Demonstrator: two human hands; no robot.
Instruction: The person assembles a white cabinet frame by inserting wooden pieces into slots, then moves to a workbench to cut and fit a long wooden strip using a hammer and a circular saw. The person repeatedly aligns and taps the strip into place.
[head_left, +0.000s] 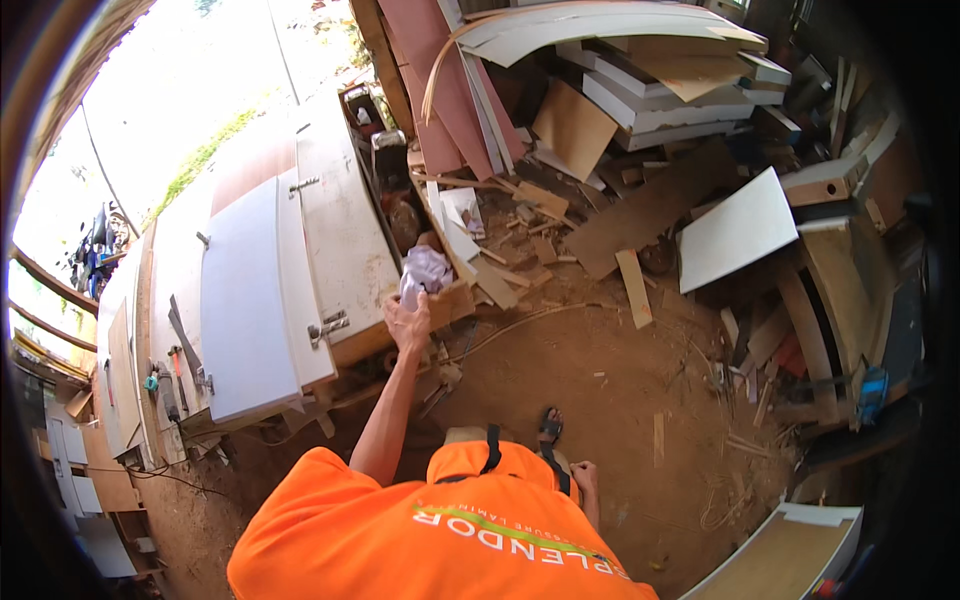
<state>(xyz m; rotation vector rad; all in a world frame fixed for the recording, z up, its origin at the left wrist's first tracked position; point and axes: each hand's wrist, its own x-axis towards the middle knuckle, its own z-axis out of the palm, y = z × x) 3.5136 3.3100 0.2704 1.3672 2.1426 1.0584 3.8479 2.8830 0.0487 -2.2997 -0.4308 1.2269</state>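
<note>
Touches pale cloth (427,268) in the wooden box (452,303) with the half-curled left hand (407,324); cannot tell if gripping. Past that hand, see brown things (405,222) inside. Curls the right hand (585,477); cannot tell if full.

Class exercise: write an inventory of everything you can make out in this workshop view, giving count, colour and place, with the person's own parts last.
Workbench: one, cream, left of centre
Flat panel: one, blue-grey, on the workbench
Hand tools: several, dark and red, workbench's left part
Wooden trough: one, brown, workbench's right end
Cloth: one, pale lilac, trough's near end
Upright boards: several, pink, top centre
Stacked panels: several, white, upper right
Loose panel: one, white, right
Wood offcuts: many, tan, on the ground
Unclear object: one, blue, right edge
Shirt: one, orange, bottom
Sandal: one visible, dark, below centre
Left hand: one, bare, at the cloth
Right hand: one, bare, beside the shirt
</note>
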